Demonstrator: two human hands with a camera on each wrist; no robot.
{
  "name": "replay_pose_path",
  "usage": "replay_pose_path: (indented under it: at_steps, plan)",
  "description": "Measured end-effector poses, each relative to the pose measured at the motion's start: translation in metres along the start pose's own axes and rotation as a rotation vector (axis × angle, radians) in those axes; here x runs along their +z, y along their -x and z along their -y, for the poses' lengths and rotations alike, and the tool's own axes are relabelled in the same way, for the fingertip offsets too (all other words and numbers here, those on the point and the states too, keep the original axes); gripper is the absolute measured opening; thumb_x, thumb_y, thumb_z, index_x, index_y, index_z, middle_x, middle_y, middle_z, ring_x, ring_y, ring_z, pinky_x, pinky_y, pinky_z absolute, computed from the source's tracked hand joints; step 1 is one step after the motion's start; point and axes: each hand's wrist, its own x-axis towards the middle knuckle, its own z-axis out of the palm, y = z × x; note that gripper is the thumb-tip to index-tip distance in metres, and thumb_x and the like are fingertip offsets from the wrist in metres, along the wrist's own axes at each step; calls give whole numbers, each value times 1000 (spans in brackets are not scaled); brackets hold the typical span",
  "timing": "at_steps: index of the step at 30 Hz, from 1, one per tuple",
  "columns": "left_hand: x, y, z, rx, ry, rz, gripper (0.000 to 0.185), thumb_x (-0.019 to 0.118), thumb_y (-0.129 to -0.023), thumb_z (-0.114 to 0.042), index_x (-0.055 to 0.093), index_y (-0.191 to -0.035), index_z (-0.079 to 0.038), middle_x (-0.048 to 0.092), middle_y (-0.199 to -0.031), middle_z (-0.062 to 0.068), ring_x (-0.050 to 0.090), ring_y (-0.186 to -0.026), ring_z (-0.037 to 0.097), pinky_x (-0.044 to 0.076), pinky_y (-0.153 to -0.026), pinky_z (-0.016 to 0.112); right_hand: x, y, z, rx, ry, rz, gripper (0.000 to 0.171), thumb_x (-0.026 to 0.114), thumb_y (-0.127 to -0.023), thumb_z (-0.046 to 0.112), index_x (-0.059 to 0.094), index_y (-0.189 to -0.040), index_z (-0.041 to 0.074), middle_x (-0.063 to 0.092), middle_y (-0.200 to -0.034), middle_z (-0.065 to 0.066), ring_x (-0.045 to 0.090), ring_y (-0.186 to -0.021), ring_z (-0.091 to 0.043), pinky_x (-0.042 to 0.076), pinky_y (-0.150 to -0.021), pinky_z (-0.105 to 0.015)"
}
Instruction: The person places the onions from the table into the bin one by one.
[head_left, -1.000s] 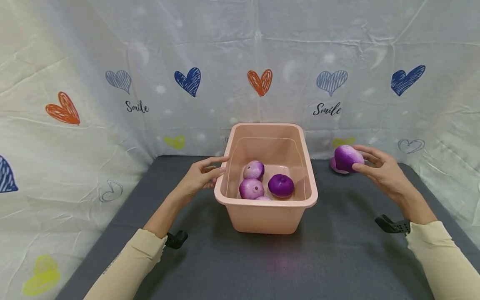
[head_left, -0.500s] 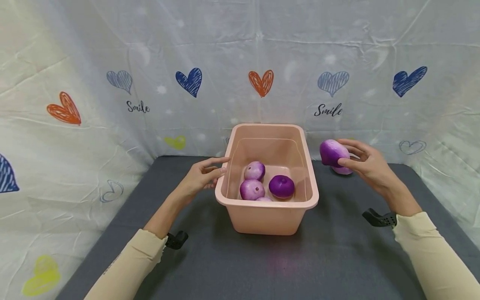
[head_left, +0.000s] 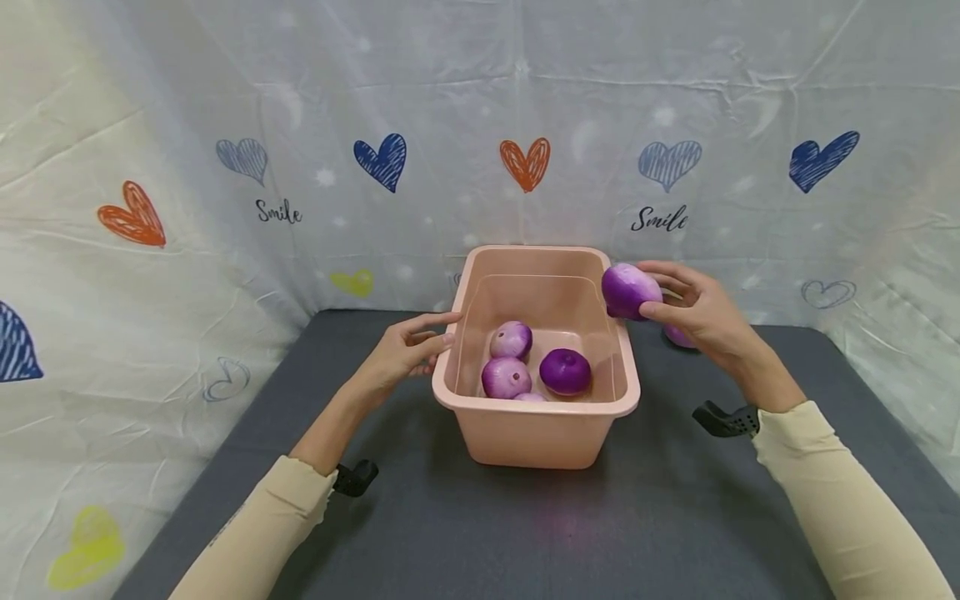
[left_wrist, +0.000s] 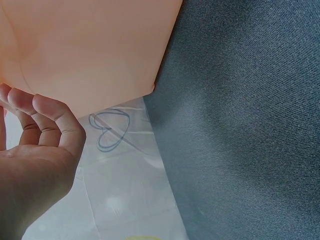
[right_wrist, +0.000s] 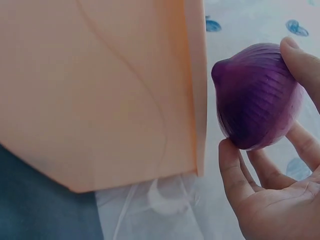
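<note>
A pink plastic tub stands in the middle of the dark grey table. Several purple onions lie in it, among them a pale one and a dark one. My right hand grips a purple onion in the air, just above the tub's far right rim. My left hand rests with relaxed fingers against the tub's left rim and holds nothing. Another onion lies on the table behind my right hand, mostly hidden.
A white cloth with coloured hearts and the word Smile hangs close behind and at both sides of the table. The tub's pink wall fills the left of the right wrist view.
My right hand has carried the onion up and to the left, from beside the onion on the table to the tub's right rim. My left hand has stayed at the left rim.
</note>
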Motion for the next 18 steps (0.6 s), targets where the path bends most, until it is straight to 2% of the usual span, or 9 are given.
replay_pose_path:
  at_steps: [4,10,18]
  plan:
    - [0,-1,1,1,-1,1,49,70,-100,-29,59,-146,-17,54,-82,12,51,-74,22,49,-66,31,8,-7,2,-41,-7,13,50,71,-95,0,58,-142,9,55,-139,-15,51,-126,-35,50,-95,-32]
    - [-1,1,0,3,-3,-1,49,70,-100,-29,59,-146,-18,55,-80,8,51,-70,16,48,-64,30,21,-17,3,-101,-28,89,51,70,-94,-4,58,-142,8,52,-140,-17,53,-123,-35,51,-94,-35]
    - [0,1,0,5,-6,3,48,69,-100,-29,59,-146,-19,55,-78,8,50,-68,14,46,-62,30,34,-24,4,-115,-33,148,56,73,-91,-4,57,-143,9,51,-142,-17,54,-123,-35,50,-95,-38]
